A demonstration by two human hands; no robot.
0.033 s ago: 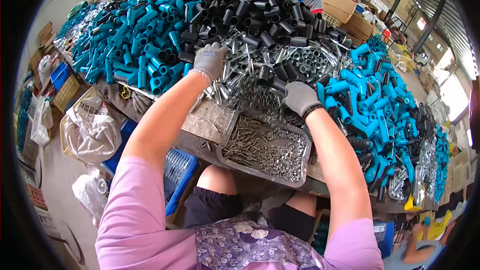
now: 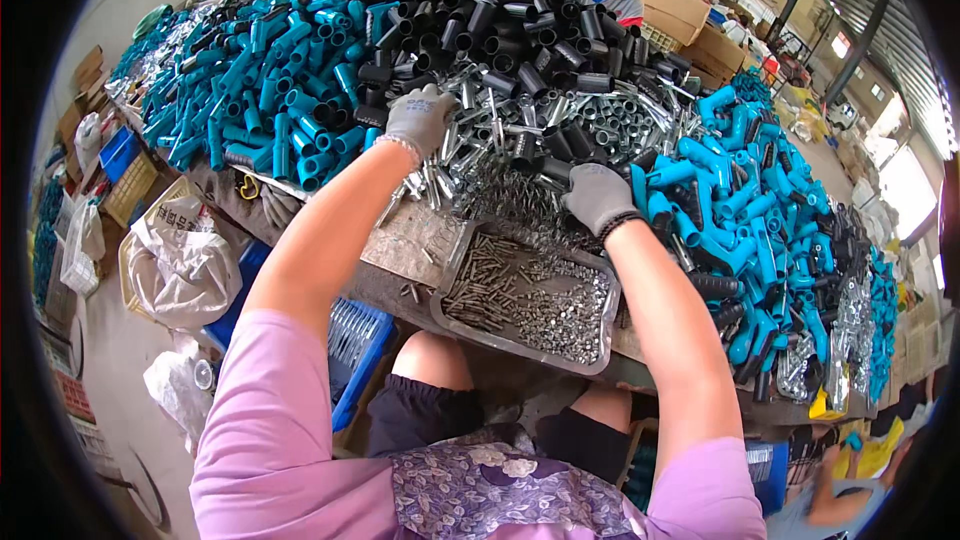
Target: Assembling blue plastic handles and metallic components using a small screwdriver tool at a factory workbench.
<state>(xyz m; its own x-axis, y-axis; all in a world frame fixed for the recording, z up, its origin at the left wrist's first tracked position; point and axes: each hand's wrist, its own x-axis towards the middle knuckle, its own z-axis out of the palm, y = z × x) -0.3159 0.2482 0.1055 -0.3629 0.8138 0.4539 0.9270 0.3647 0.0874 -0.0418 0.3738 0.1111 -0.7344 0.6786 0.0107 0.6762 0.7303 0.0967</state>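
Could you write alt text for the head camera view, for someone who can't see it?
Two grey-gloved hands, left and right, reach into a heap of metal parts on a workbench piled with blue tubes and black tubes. A grey tray of screws sits nearer.

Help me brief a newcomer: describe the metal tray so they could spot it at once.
On the workbench heaped with blue and black tubes, look at the near edge below the right hand. The metal tray there is shallow, grey, and alone holds small bolts and nuts.
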